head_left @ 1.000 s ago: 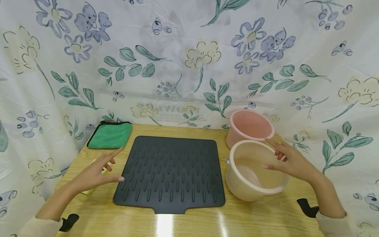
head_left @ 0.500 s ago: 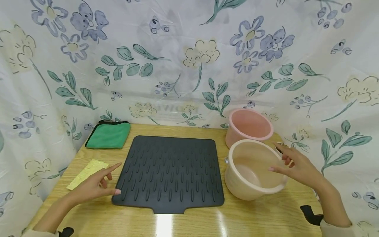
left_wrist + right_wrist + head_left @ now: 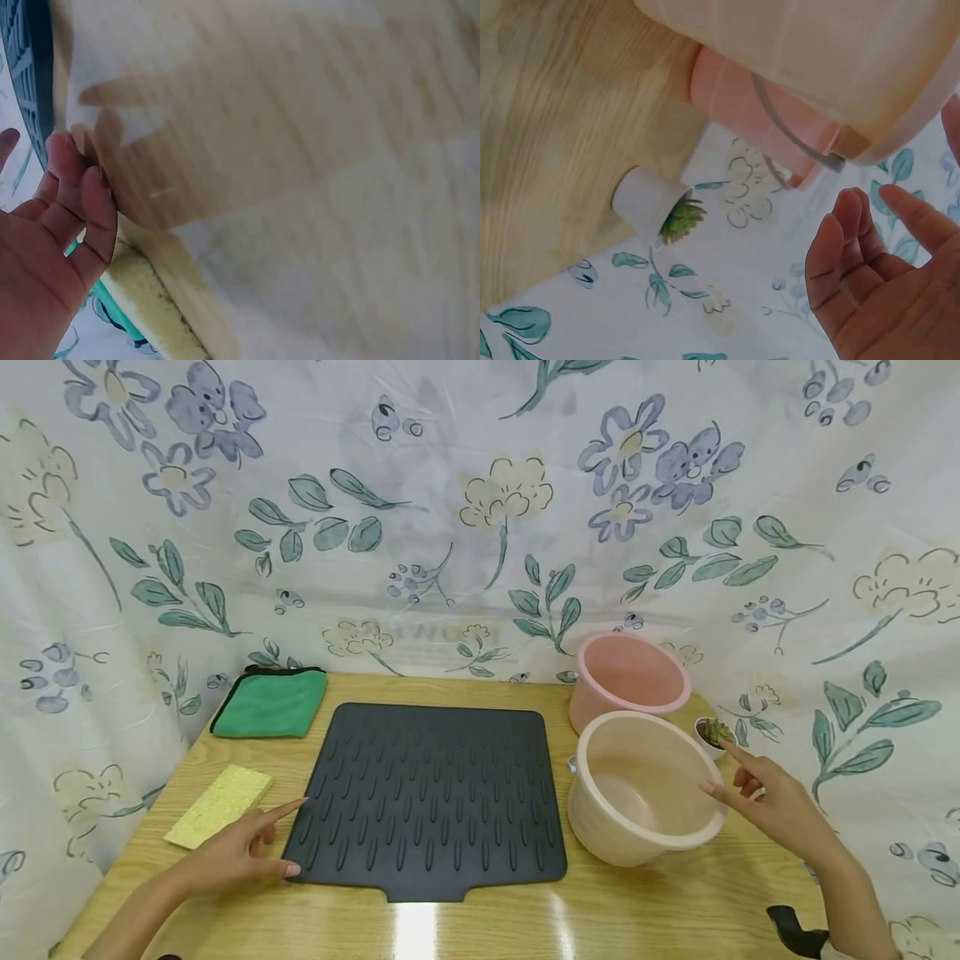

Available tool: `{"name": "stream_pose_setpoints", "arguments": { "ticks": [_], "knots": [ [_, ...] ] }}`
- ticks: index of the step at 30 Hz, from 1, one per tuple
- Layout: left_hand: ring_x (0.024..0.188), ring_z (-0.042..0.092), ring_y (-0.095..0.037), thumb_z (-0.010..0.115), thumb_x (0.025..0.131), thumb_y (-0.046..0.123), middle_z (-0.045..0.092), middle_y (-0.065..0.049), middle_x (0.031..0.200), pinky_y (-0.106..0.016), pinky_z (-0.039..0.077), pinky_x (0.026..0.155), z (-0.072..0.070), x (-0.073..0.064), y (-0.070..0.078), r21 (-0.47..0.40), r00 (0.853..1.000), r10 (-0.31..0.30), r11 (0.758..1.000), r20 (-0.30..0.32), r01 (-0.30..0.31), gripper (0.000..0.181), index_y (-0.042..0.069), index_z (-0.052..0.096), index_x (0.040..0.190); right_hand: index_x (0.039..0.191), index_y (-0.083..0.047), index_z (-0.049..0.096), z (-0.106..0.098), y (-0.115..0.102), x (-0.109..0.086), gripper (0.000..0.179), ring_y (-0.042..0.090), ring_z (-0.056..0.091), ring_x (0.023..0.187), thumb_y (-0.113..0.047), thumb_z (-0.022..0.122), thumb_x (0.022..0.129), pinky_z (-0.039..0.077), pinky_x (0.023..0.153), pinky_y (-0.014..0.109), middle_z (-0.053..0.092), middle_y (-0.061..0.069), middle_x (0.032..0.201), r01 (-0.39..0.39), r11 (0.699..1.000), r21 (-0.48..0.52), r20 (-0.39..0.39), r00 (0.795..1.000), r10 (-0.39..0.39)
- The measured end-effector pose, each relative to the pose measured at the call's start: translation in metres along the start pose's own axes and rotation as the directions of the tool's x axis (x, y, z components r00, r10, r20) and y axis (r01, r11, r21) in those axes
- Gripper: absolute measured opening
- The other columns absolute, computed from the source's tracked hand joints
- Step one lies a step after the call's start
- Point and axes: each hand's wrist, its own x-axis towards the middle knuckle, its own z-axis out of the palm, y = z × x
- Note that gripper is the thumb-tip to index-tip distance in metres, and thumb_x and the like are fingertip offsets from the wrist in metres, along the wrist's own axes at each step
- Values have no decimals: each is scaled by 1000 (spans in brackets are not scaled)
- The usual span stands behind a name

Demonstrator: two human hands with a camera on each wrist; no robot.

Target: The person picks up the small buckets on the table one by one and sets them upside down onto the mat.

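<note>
A dark ribbed rubber mat point(image 3: 435, 793) lies flat on the table. At its near left edge is my left hand point(image 3: 228, 856), index finger stretched toward the mat and thumb tip overlapping its corner. The left wrist view shows this hand's other fingers point(image 3: 94, 217) loosely bent around nothing. My right hand point(image 3: 780, 806) hovers at the right side of a cream bucket point(image 3: 615, 835), thumb tip overlapping the rim. Its index fingertip overlaps a small white pot with a succulent point(image 3: 712, 739). In the right wrist view, that pot point(image 3: 645, 202) stands apart from the hand's loosely bent fingers.
Behind the cream bucket stands a pink bucket point(image 3: 633, 672). A yellow sponge cloth point(image 3: 221, 806) lies beyond my left hand, and a folded green cloth point(image 3: 273, 702) with black edging farther back. A floral curtain point(image 3: 450, 527) hangs along the table's back and sides.
My left hand has moved down and left, uncovering the yellow sponge cloth. The right hand has drawn right and slightly down from over the cream bucket, exposing the potted succulent.
</note>
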Motion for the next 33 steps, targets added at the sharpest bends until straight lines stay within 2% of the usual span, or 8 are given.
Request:
{"name": "stream_pose_setpoints", "arguments": {
  "ticks": [6, 13, 18, 23, 25, 28, 29, 33],
  "knots": [
    [70, 34, -4, 80, 82, 40, 41, -1, 83, -25, 30, 55, 4, -2, -3, 71, 999, 2, 997, -41, 1, 83, 10, 43, 151, 151, -3, 40, 9, 2, -8, 67, 0, 50, 76, -28, 68, 95, 41, 58, 24, 54, 8, 92, -39, 996, 84, 15, 999, 38],
    [72, 34, -3, 81, 80, 42, 42, -2, 88, -24, 30, 56, 6, -5, -4, 81, 999, -19, 996, -42, 23, 85, 12, 43, 150, 156, -8, 32, 18, 6, -13, 64, 3, 56, 78, -24, 61, 100, 44, 62, 25, 61, 9, 97, -66, 977, 204, 72, 996, 52],
    [73, 33, -3, 82, 80, 39, 40, -2, 87, -25, 28, 56, 8, -6, -3, 87, 998, -1, 996, -69, 7, 84, 12, 43, 150, 159, -15, 24, 24, 9, -18, 64, 8, 61, 77, -14, 55, 102, 53, 65, 25, 60, 4, 98, -75, 923, 378, 99, 994, 41],
    [72, 33, -3, 81, 80, 40, 41, -2, 88, -25, 29, 56, 9, -7, -3, 88, 997, -22, 996, -79, 29, 85, 12, 43, 150, 160, -25, 20, 29, 12, -20, 66, 9, 63, 82, -13, 53, 103, 55, 71, 25, 60, 0, 99, -126, 853, 506, 126, 989, 71],
    [71, 33, -3, 81, 80, 41, 41, -2, 88, -25, 29, 56, 10, -8, -4, 82, 996, -36, 996, -78, 42, 85, 11, 43, 150, 160, -26, 20, 30, 14, -20, 66, 10, 64, 82, -12, 52, 103, 55, 72, 25, 60, 1, 99, -148, 817, 557, 144, 986, 80],
    [71, 33, -4, 81, 80, 41, 41, -3, 89, -25, 30, 56, 11, -9, -4, 72, 996, -48, 996, -80, 54, 85, 11, 43, 150, 159, -25, 21, 31, 17, -19, 66, 12, 66, 83, -8, 51, 103, 56, 73, 25, 63, 0, 101, -169, 724, 669, 175, 982, 67],
    [71, 33, -4, 81, 80, 41, 41, -3, 90, -25, 30, 56, 11, -9, -4, 72, 995, -49, 996, -82, 55, 85, 11, 44, 150, 159, -24, 20, 31, 17, -18, 67, 12, 67, 84, -7, 51, 103, 57, 74, 26, 64, -1, 102, -173, 685, 707, 185, 981, 56],
    [72, 34, -4, 82, 80, 40, 42, -3, 91, -25, 30, 56, 12, -9, -4, 74, 995, -50, 996, -88, 56, 85, 12, 44, 150, 158, -22, 25, 33, 22, -16, 66, 15, 69, 95, 3, 47, 102, 58, 75, 29, 68, -2, 114, -154, 493, 856, 194, 980, -31]
  ]
}}
